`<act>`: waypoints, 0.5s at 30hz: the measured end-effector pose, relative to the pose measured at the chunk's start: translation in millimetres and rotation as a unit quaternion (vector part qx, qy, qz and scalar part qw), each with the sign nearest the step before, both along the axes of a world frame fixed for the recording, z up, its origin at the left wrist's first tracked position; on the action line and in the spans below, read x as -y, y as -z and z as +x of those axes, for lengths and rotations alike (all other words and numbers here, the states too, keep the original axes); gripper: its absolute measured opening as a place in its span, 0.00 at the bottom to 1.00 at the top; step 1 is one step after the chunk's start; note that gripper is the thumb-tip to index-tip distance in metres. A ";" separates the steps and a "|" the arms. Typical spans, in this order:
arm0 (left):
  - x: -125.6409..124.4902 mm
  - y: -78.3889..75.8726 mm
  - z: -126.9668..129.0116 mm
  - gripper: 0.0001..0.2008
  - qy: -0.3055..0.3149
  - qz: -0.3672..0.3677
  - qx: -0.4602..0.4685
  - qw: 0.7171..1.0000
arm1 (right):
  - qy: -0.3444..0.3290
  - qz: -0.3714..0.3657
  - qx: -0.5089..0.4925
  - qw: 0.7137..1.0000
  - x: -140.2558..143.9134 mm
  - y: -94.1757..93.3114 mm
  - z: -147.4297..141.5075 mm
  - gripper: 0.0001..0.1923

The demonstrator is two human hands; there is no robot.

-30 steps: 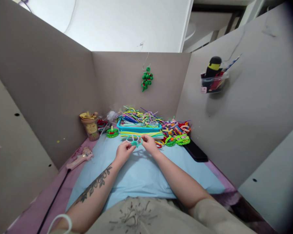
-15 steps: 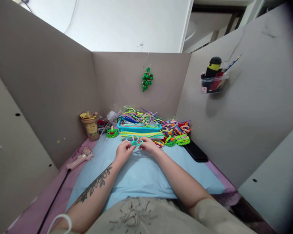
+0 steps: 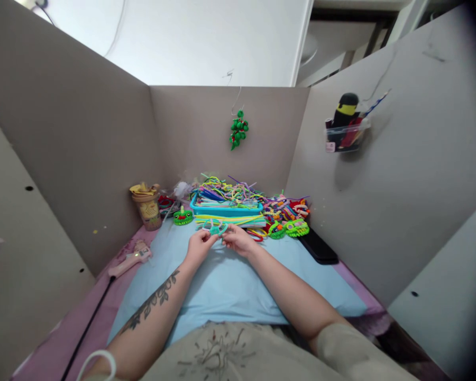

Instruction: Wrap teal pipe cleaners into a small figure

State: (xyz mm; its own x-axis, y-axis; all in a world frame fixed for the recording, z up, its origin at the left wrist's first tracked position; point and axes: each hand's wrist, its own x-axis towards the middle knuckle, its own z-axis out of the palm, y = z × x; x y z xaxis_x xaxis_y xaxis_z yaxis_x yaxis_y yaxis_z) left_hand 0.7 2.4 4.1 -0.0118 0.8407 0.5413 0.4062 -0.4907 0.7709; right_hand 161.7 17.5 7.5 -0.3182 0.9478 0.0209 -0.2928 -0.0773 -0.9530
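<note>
Both of your hands are up at the far end of the blue mat (image 3: pixel 230 286), pinched together on one small teal pipe-cleaner piece (image 3: pixel 216 228). Your left hand (image 3: pixel 198 246) grips it from 8 o'clock, fingers curled tight around its near end; your right hand (image 3: pixel 238 241) closes on it from 4 o'clock, thumb and forefinger nipped on the same bundle. So neither hand is spread: each is narrow and holding the piece. It sits just above your fingertips, its loops fanning toward 12 o'clock and its long axis running roughly 9 to 3, though it is too small to read the exact shape.

Straight past it at 12 o'clock lies the blue tray (image 3: pixel 225 210), heaped with coloured stems, and a flat row of yellow-green stems rests along its near edge, just beyond your knuckles. At 2 o'clock sits a pile of finished bright pieces (image 3: pixel 286 217), with a dark flat case (image 3: pixel 318 246) just beside it. At 10 o'clock stand a green figure (image 3: pixel 182 215) and a tan cup (image 3: pixel 146 205); a pink glue gun (image 3: pixel 129 259) lies at 9 o'clock. A green ornament (image 3: pixel 238 129) hangs on the back wall.
</note>
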 end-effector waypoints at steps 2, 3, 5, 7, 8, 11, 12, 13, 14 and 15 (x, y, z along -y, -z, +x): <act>-0.2 -0.6 -0.1 0.19 0.005 -0.014 0.013 1.000 | 0.043 0.009 0.012 0.999 0.7 1.1 -2.7 0.19; -0.2 -0.9 -0.2 0.19 0.009 -0.021 0.020 1.000 | 0.066 0.012 0.020 0.998 0.4 2.2 -4.1 0.19; 0.0 -1.8 -0.6 0.19 0.015 -0.036 0.037 0.999 | 0.099 0.022 0.035 0.994 -0.5 4.9 -6.9 0.18; 0.3 -3.0 -1.3 0.20 0.015 -0.048 0.059 0.997 | 0.109 0.038 0.046 0.992 -1.0 6.8 -9.5 0.16; 0.4 -3.5 -1.7 0.21 0.013 -0.054 0.071 0.996 | 0.108 0.048 0.053 0.992 -0.7 7.1 -10.7 0.14; 0.3 -4.3 -3.1 0.22 0.010 -0.068 0.106 0.992 | 0.099 0.085 0.082 0.988 3.3 5.4 -12.7 0.12; 0.0 -4.4 -3.6 0.22 0.009 -0.070 0.117 0.991 | 0.089 0.098 0.097 0.986 5.6 4.3 -12.7 0.12; -0.2 -4.3 -4.1 0.23 0.007 -0.070 0.128 0.989 | 0.070 0.109 0.114 0.985 8.0 3.1 -12.3 0.12; -0.4 -4.1 -4.5 0.23 0.005 -0.070 0.136 0.988 | 0.035 0.116 0.135 0.983 10.6 2.0 -11.5 0.12; -0.6 -4.0 -4.9 0.23 0.003 -0.068 0.143 0.987 | -0.015 0.118 0.157 0.980 12.9 1.0 -10.3 0.12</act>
State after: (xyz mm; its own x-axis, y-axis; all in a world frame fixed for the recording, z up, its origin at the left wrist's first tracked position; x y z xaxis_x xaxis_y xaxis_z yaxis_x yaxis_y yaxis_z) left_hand -4.1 3.0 8.1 -0.1425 0.9061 0.3984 0.1606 -0.3760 0.9126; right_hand 151.3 4.6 6.5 -0.3721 0.9183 0.1355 0.0167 0.1526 -0.9881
